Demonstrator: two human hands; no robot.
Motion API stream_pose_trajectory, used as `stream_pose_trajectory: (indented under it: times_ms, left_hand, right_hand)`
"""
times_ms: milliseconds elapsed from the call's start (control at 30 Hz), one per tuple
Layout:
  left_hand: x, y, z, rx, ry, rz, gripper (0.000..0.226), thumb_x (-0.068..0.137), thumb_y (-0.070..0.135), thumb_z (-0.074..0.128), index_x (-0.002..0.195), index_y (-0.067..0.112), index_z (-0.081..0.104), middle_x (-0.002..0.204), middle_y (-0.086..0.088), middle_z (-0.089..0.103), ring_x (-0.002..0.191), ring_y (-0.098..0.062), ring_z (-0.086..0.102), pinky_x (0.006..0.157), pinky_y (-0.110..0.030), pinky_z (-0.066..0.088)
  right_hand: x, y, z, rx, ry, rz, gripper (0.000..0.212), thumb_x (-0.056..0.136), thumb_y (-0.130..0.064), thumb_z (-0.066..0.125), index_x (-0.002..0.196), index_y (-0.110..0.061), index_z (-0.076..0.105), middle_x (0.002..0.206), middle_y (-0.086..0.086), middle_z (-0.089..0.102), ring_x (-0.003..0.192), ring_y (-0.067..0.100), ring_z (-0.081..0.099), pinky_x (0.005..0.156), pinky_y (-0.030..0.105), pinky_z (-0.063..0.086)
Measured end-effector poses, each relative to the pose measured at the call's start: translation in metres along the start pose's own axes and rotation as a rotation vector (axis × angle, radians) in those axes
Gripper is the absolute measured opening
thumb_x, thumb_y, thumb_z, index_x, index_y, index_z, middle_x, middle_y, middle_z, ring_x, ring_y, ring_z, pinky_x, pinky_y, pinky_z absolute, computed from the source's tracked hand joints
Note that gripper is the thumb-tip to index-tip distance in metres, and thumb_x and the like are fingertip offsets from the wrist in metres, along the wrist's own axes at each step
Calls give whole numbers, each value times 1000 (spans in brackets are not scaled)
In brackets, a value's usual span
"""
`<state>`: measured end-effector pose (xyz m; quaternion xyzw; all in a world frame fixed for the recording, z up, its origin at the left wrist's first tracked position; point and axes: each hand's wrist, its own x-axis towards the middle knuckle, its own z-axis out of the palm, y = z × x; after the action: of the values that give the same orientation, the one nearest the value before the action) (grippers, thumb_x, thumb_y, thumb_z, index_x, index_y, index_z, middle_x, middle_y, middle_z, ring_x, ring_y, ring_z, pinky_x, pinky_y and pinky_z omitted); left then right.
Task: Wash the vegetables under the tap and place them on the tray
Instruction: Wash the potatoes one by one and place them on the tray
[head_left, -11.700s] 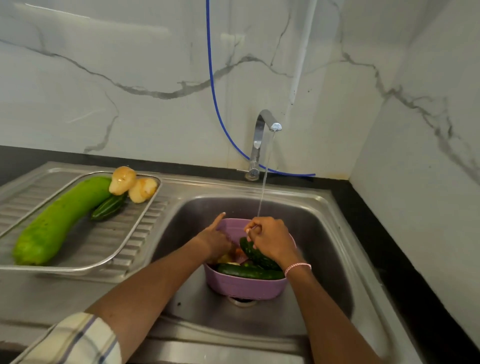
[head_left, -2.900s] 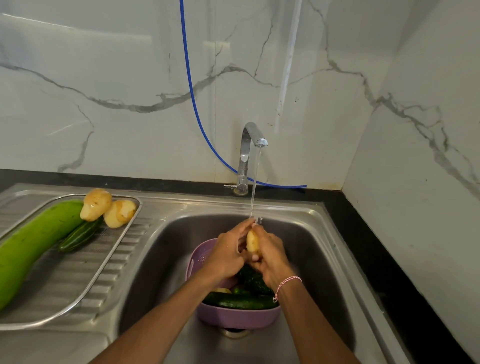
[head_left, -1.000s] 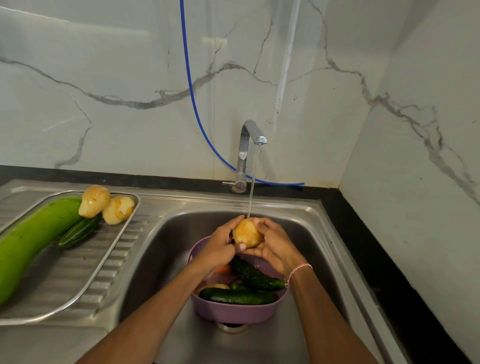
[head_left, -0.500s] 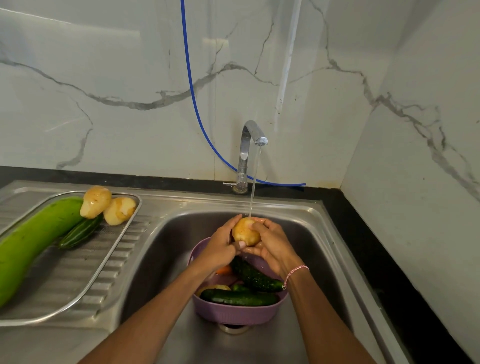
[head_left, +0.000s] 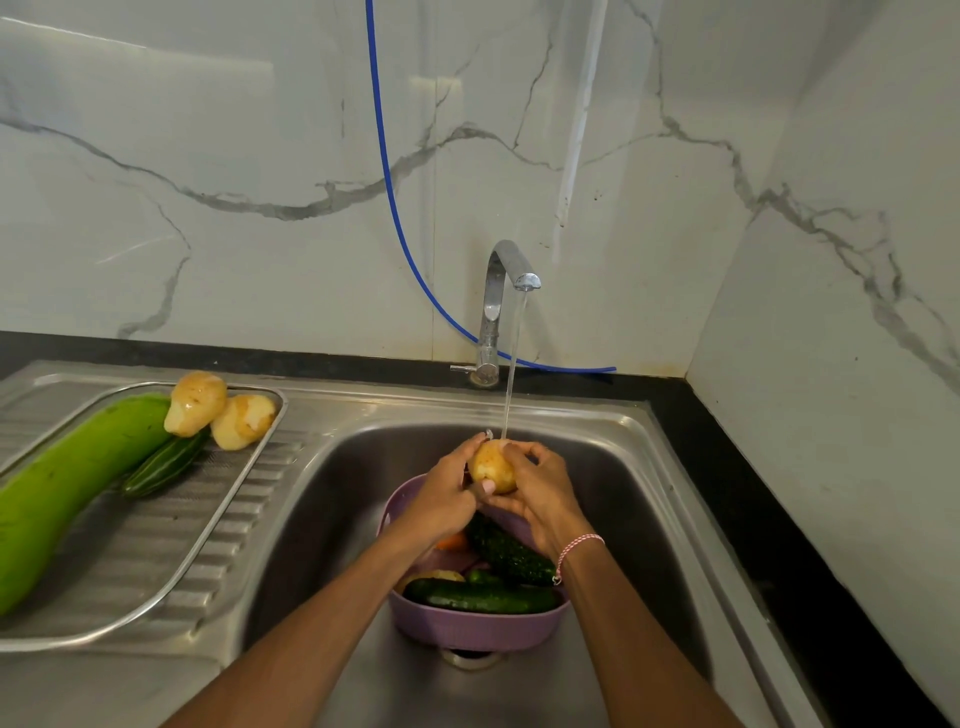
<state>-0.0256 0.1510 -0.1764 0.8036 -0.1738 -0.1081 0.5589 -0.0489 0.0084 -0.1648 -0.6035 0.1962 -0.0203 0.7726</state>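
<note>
A home kitchen: a steel sink (head_left: 649, 509) with ribbed drainboard (head_left: 249, 499), a running tap (head_left: 498, 296), marble-look wall tiles (head_left: 208, 182) and a black surface (head_left: 727, 467).

Steel sink (head_left: 649, 493): tray (head_left: 156, 535), purple colander (head_left: 478, 629)

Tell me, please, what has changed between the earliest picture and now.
Both hands came up out of the basket: the left hand and right hand now hold a potato between them under the running water. The tap runs as before, the basket stays in the sink, and the tray keeps its gourd, small cucumber and two potatoes.
</note>
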Motion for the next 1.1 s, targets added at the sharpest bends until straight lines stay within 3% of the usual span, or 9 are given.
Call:
stream_pose_trajectory:
  times_ms: [100,267,400,533,667,800,967,1100]
  left_hand:
    - [0,1,3,20,16,14,71,97,16,66,160,25,34,155,-3,47,141,-20,46,119,-48,40]
    - [2,-3,-5,0,78,7,72,94,16,69,158,23,37,149,-1,54,138,-18,50,118,-47,41]
    - [1,-1,-9,-54,42,5,74,91,16,75,156,25,41,142,2,58,130,-14,55,114,-43,46]
    - [0,3,-3,-91,-12,52,74,86,17,83,150,16,47,135,-2,63,124,-17,60,109,-39,50]
    - [0,4,1,-68,-11,87,71,85,22,82,147,17,48,134,-3,62,124,-18,60,108,-35,50]
    - [0,4,-2,-45,62,70,64,92,13,75,149,16,46,133,-2,61,122,-14,59,98,-19,49]
    - [1,0,-7,-64,107,38,54,96,25,71,146,19,51,131,1,65,122,-14,61,109,-42,50]
    - [-1,4,-6,-117,103,36,49,98,28,69,144,20,54,127,3,67,118,-11,63,106,-38,53]
  right_hand:
    - [3,0,1,40,-19,31,19,107,-22,57,122,-14,67,121,25,70,104,40,76,86,56,64]
    - [-2,-5,4,157,-162,110,30,110,-16,52,139,-15,58,134,26,63,116,39,71,89,48,64]
    - [-1,-2,3,42,-121,15,24,107,-21,59,129,-23,69,130,21,66,113,38,72,88,54,64]
    - [0,-1,0,-18,21,-21,17,101,-32,70,113,-24,78,118,18,73,103,37,76,77,54,66]
    - [-6,-9,-6,43,-11,24,24,106,-29,62,120,-16,75,116,19,74,98,37,78,71,46,67]
    - [-9,-16,-6,143,-135,72,29,109,-19,55,134,-14,69,129,22,68,107,39,75,83,48,66]
    - [-9,-14,-3,208,-223,106,44,105,-7,58,149,-9,53,134,29,65,115,40,72,93,50,63]
    - [-8,-11,1,182,-170,54,35,105,-13,62,139,-9,62,127,26,70,107,37,76,88,48,65]
